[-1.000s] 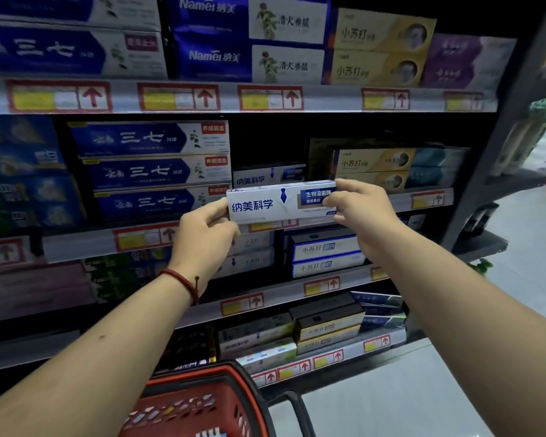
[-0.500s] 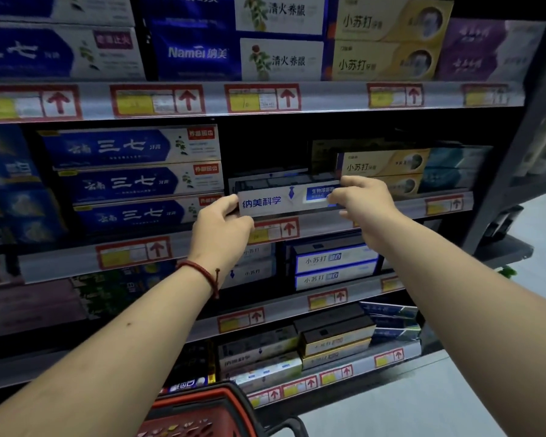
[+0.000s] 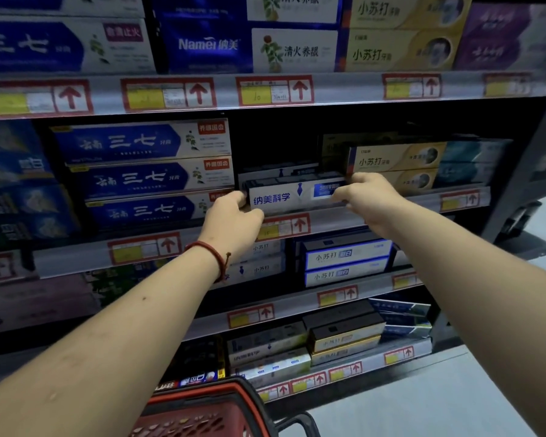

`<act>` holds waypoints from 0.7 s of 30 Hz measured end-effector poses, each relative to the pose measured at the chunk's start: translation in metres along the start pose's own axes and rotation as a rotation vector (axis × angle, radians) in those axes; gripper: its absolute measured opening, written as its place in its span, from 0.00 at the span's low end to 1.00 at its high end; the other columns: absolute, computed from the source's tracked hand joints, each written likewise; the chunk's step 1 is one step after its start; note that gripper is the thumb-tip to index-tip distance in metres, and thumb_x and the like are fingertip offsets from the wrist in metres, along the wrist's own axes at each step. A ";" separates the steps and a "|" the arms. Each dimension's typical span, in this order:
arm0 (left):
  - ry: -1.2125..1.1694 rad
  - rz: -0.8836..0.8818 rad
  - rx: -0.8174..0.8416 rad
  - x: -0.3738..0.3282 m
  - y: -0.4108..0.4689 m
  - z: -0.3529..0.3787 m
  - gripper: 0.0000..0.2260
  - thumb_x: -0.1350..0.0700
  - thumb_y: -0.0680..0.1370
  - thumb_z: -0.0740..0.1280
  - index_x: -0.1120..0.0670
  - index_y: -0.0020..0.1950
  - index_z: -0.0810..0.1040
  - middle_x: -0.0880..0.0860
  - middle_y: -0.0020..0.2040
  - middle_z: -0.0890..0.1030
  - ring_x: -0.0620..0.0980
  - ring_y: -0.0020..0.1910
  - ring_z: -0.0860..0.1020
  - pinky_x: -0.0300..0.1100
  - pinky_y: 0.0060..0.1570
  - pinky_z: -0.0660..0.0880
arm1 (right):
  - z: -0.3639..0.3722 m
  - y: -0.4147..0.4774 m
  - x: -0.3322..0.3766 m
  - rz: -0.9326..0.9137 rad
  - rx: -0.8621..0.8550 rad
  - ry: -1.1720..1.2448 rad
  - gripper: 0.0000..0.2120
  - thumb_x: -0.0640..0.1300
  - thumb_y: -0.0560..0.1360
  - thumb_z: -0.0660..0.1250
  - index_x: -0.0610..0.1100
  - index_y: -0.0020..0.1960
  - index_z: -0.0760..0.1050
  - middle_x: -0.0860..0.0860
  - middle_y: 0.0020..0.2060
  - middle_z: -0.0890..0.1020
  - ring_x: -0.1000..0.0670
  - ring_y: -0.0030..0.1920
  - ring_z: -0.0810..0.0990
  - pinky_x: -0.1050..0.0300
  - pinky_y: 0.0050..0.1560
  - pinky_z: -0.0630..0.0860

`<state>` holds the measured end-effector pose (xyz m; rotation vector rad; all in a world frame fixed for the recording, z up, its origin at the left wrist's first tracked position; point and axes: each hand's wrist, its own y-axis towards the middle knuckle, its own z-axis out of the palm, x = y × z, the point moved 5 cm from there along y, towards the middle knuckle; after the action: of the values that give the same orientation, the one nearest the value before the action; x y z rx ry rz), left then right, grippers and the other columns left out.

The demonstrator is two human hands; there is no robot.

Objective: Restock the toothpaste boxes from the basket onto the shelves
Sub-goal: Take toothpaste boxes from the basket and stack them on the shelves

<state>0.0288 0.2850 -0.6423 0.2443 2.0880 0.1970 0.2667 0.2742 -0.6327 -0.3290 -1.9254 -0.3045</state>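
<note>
A white and blue toothpaste box (image 3: 284,197) lies lengthwise at the front of the second shelf (image 3: 338,222), in the gap between the blue boxes and the yellow boxes. My left hand (image 3: 234,222) grips its left end. My right hand (image 3: 366,200) grips its right end, with fingers over the blue label. A matching box (image 3: 275,173) sits just behind it. The red basket (image 3: 202,411) is at the bottom edge, below my left forearm.
Stacked blue boxes (image 3: 145,178) fill the shelf left of the gap and yellow boxes (image 3: 397,165) stand to its right. Full shelves run above and below, each edged with red arrow price tags. Grey floor (image 3: 454,398) lies at the lower right.
Both hands carried the box forward from in front of the shelf edge into the gap on the second shelf. The view moved closer to the shelves.
</note>
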 end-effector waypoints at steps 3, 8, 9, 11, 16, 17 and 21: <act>0.013 0.007 0.078 0.002 -0.004 -0.003 0.27 0.60 0.80 0.65 0.55 0.79 0.63 0.52 0.72 0.74 0.46 0.66 0.74 0.36 0.60 0.68 | 0.006 -0.009 0.003 -0.033 0.003 -0.066 0.33 0.38 0.75 0.71 0.40 0.78 0.64 0.44 0.71 0.73 0.42 0.69 0.73 0.45 0.69 0.71; 0.249 0.182 0.067 0.009 -0.024 -0.028 0.24 0.58 0.80 0.66 0.52 0.76 0.68 0.53 0.73 0.72 0.50 0.72 0.71 0.39 0.67 0.68 | 0.031 -0.050 0.013 -0.255 -0.037 -0.383 0.28 0.40 0.80 0.65 0.43 0.78 0.63 0.47 0.71 0.71 0.48 0.53 0.78 0.48 0.54 0.79; 0.330 0.211 0.069 0.012 -0.029 -0.035 0.24 0.56 0.80 0.66 0.52 0.76 0.68 0.52 0.74 0.72 0.51 0.73 0.70 0.42 0.70 0.67 | 0.041 -0.061 0.017 -0.312 -0.008 -0.463 0.28 0.41 0.80 0.65 0.43 0.79 0.63 0.46 0.73 0.70 0.47 0.59 0.77 0.48 0.62 0.76; 0.470 0.226 0.087 0.023 -0.041 -0.049 0.24 0.52 0.80 0.66 0.51 0.76 0.67 0.52 0.74 0.71 0.52 0.73 0.69 0.47 0.72 0.67 | 0.065 -0.081 0.021 -0.419 0.077 -0.579 0.27 0.44 0.80 0.66 0.43 0.78 0.64 0.46 0.74 0.69 0.46 0.71 0.71 0.51 0.70 0.68; 0.732 0.196 0.105 0.060 -0.072 -0.085 0.27 0.45 0.79 0.67 0.50 0.77 0.66 0.51 0.72 0.73 0.53 0.70 0.71 0.53 0.69 0.70 | 0.121 -0.123 0.031 -0.566 0.203 -0.743 0.29 0.50 0.81 0.65 0.46 0.78 0.62 0.48 0.75 0.68 0.45 0.72 0.70 0.48 0.70 0.71; 0.763 0.190 0.105 0.068 -0.078 -0.091 0.28 0.44 0.79 0.67 0.50 0.76 0.66 0.51 0.72 0.73 0.53 0.70 0.72 0.52 0.69 0.70 | 0.130 -0.129 0.033 -0.579 0.225 -0.761 0.29 0.50 0.81 0.65 0.46 0.79 0.61 0.48 0.75 0.66 0.44 0.72 0.70 0.47 0.69 0.71; 0.883 0.147 0.145 0.103 -0.103 -0.117 0.27 0.43 0.79 0.65 0.49 0.77 0.65 0.51 0.73 0.72 0.53 0.71 0.71 0.53 0.69 0.68 | 0.169 -0.154 0.033 -0.614 0.323 -0.812 0.30 0.51 0.82 0.64 0.47 0.80 0.57 0.49 0.77 0.64 0.44 0.73 0.66 0.46 0.70 0.69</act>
<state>-0.1326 0.2070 -0.6939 0.4576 2.9678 0.2738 0.0533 0.1951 -0.6721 0.4419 -2.8089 -0.2675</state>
